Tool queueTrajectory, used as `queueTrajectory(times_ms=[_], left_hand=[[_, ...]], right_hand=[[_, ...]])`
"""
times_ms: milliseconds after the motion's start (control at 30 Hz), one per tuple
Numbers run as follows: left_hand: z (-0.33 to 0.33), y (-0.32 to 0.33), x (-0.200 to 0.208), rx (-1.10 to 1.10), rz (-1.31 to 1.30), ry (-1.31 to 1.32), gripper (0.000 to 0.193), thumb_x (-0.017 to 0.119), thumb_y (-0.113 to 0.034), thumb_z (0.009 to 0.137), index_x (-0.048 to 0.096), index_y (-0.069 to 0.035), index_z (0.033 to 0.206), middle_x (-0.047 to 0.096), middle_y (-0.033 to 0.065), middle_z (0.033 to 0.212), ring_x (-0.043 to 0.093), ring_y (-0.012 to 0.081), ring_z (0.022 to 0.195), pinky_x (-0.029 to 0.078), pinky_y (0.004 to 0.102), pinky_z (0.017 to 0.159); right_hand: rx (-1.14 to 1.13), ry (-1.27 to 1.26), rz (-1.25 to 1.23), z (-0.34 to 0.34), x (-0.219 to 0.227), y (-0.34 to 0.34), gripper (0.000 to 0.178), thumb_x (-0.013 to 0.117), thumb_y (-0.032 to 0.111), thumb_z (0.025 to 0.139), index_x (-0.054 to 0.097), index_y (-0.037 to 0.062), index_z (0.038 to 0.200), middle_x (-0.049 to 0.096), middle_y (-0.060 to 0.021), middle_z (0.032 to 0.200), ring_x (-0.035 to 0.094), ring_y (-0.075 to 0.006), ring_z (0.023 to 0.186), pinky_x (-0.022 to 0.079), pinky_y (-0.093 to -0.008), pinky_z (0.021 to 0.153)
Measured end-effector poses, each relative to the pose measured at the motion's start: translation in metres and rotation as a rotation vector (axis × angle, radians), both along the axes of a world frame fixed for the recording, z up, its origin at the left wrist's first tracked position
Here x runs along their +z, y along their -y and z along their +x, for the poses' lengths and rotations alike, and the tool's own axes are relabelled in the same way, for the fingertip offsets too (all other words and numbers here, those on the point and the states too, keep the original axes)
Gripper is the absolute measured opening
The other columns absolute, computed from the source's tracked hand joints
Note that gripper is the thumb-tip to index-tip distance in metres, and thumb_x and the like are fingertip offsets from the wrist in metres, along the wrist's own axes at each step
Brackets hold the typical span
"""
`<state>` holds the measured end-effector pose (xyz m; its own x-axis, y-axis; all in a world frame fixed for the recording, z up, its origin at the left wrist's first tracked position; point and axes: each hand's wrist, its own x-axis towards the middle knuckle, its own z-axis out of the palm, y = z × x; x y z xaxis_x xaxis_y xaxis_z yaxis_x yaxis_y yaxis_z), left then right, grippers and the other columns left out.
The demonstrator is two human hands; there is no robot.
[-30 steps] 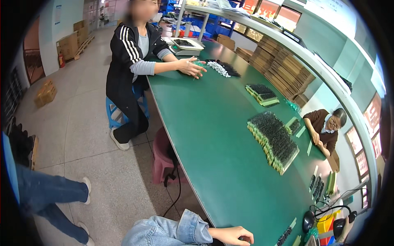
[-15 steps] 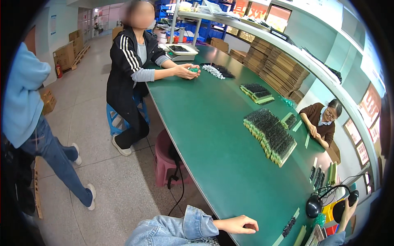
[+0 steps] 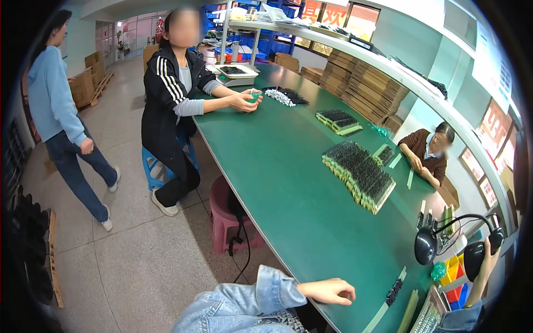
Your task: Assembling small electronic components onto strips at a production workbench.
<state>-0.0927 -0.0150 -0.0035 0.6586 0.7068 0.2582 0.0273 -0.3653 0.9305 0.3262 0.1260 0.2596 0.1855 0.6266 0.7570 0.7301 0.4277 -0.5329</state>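
My left hand (image 3: 331,292) rests at the near edge of the green table (image 3: 311,222), its fingers curled loosely and nothing visible in them. To its right lies a pale green strip (image 3: 377,319) with a patch of short black pieces (image 3: 395,292) along it. My right hand (image 3: 489,256), at the far right, is closed on a black object with rounded cups and a curved band (image 3: 426,246), which looks like headphones. Part of the fingers is hidden behind it. Below sit yellow, red and blue bins (image 3: 454,277) and a green mesh bundle (image 3: 438,271).
Rows of black-tipped pieces (image 3: 360,175) cover the table's middle. A person in a striped black jacket (image 3: 166,94) sits at the left edge, holding something green; another in brown (image 3: 426,152) works opposite. A pink stool (image 3: 222,213) stands beside the table. An overhead shelf (image 3: 388,64) spans the far side.
My right hand has lifted the black object a little up and to the right. My left hand stays by the table edge. The person in light blue has stepped away along the floor.
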Motion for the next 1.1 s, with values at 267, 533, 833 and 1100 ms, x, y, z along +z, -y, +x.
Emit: queueTrajectory(times_ms=[267,533,833,1100], left_hand=[[0.059,-0.054,0.041,0.429,0.432,-0.222,0.064,0.063,-0.029,0.077,0.036,0.0,0.127,0.029,0.0286,0.129,0.026,0.0407,0.124,0.027,0.0471,0.1],[0.07,-0.083,-0.006,0.423,0.505,-0.405,0.077,0.071,-0.029,0.069,0.033,-0.006,0.132,0.019,0.0316,0.137,0.015,0.0438,0.131,0.018,0.0518,0.105],[0.074,-0.097,-0.015,0.341,0.368,-0.34,0.058,0.063,-0.031,0.078,0.039,-0.017,0.129,0.028,0.0254,0.135,0.018,0.0418,0.129,0.02,0.0496,0.104],[0.086,-0.112,-0.021,0.318,0.367,-0.2,0.038,0.056,-0.027,0.084,0.049,-0.016,0.119,0.034,0.0259,0.132,0.026,0.0388,0.127,0.022,0.0469,0.104]], right_hand=[[0.272,-0.124,-0.194,-0.115,-0.004,0.07,0.037,0.06,0.019,0.082,0.05,-0.0007,0.112,0.054,-0.0059,0.098,0.052,-0.0133,0.085,0.041,-0.0249,0.079],[0.389,-0.235,-0.421,-0.161,-0.035,0.102,0.047,0.063,0.005,0.077,0.045,0.0007,0.12,0.053,-0.0049,0.1,0.052,-0.0132,0.09,0.042,-0.0249,0.081],[0.455,-0.29,-0.496,-0.145,-0.031,0.098,0.045,0.058,0.015,0.084,0.044,0.0003,0.123,0.053,-0.0062,0.11,0.05,-0.0141,0.1,0.037,-0.0261,0.089],[0.734,-0.318,-0.525,-0.124,-0.038,0.086,0.056,0.062,0.025,0.079,0.04,-0.0018,0.123,0.054,-0.0085,0.107,0.053,-0.0146,0.094,0.045,-0.0273,0.079]])
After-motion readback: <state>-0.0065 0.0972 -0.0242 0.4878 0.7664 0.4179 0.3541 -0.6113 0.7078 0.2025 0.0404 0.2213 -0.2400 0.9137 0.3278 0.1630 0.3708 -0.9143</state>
